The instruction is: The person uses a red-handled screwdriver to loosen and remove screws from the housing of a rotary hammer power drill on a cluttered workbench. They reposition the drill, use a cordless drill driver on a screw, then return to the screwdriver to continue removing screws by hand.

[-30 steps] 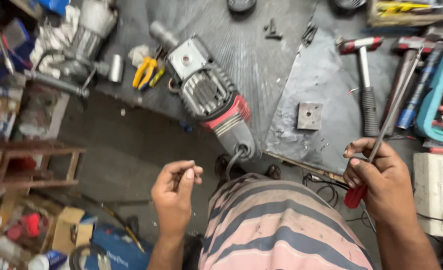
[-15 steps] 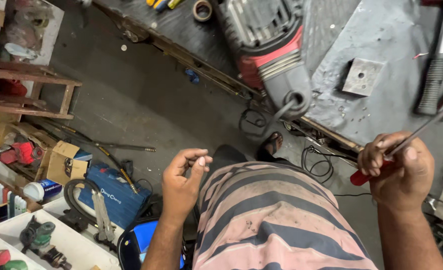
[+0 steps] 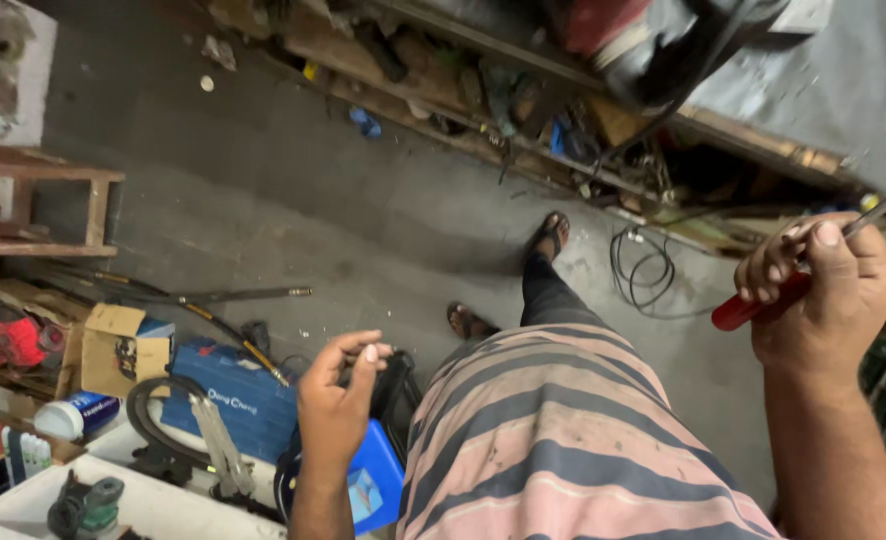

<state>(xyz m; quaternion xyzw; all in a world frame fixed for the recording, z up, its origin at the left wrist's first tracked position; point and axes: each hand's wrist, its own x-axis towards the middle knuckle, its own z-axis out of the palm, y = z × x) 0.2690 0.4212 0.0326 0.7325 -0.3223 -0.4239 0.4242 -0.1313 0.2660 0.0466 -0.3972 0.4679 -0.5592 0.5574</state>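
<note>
Swung down and left since a second ago, away from the counter with its power tools, now only a grey edge at far right. Right hand closed tight round the smooth red handle of a screwdriver, thin steel shaft slanting up and right out of frame. Left hand half-curled, fingertips pinched together; whether on some small part, cannot tell. Judged mid-step, carrying the tool; next move likely calls for bringing tip and pinched fingers together. Below, striped cloth, sandalled feet on rough concrete floor, blue tool case near left, coiled black cable.
</note>
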